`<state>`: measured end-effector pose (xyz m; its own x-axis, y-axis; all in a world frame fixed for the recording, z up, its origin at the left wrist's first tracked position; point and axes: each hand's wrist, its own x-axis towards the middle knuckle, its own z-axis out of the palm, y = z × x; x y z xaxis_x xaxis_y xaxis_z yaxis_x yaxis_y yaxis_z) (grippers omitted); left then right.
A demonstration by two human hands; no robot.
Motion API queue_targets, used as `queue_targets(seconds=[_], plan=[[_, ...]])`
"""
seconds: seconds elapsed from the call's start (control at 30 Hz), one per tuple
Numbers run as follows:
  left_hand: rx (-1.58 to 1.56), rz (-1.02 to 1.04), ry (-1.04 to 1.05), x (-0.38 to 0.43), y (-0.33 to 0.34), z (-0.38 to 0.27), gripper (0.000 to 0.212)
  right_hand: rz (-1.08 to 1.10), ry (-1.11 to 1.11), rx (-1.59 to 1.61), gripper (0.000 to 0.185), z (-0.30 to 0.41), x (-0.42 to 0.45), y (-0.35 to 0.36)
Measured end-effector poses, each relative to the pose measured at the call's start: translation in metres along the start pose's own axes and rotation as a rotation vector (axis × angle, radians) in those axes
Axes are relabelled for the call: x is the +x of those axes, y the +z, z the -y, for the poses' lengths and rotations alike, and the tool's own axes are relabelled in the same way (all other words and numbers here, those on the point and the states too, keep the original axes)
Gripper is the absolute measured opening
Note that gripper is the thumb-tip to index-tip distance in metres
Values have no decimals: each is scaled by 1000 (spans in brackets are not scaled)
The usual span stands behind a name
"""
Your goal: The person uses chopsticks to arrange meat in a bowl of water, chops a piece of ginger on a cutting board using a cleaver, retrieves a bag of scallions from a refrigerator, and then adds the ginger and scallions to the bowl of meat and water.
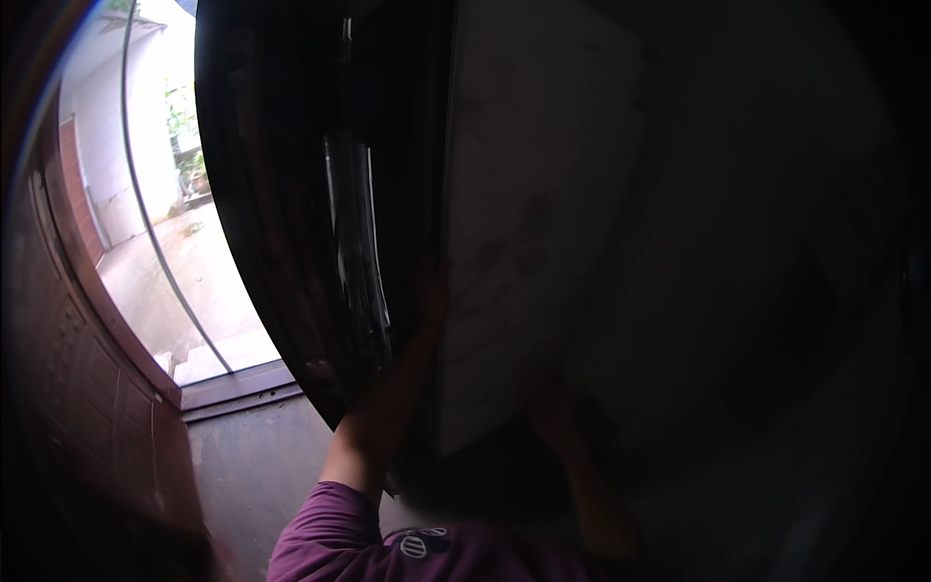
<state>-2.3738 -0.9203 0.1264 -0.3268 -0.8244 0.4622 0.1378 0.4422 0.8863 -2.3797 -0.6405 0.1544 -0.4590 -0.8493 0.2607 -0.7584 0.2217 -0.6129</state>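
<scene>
Deep shadow covers most of the view. Before me stands a tall pale flat panel (531,218) with faint darker markings, its material unclear. My left hand (435,295) lies along its left edge, beside a dark upright part; the fingers are too dark to make out. Lower down, my right hand (549,407) is by the panel's lower right part, its fingers lost in the gloom. Whether either hand grips the panel cannot be seen. To the left rises a glossy black upright surface (284,218) with bright reflections.
At far left is a brown panelled door (109,378). A bright doorway opens onto a concrete yard (211,291) with plants (193,164). The door sill (240,389) borders a grey floor (254,465). Blackness hides the right side.
</scene>
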Motion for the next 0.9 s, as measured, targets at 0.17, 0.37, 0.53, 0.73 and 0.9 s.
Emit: queue_targets(seconds=[0.17, 0.37, 0.53, 0.73, 0.9], plan=[[259, 36, 416, -77, -27, -33, 19, -99, -79, 536, 54, -20, 38, 18], [76, 290, 213, -100, 25, -19, 26, -342, -235, 736, 63, -52, -12, -33], [299, 355, 148, -32, 116, 14, 33, -844, 236, 714, 72, -125, -61, -51], [636, 302, 143, 101, 159, 75, 64, -1275, 293, -101, 69, -140, -42, -107], [1267, 253, 16, 169, 152, 64, 84, -1494, 350, -308, 69, -183, -44, -127]])
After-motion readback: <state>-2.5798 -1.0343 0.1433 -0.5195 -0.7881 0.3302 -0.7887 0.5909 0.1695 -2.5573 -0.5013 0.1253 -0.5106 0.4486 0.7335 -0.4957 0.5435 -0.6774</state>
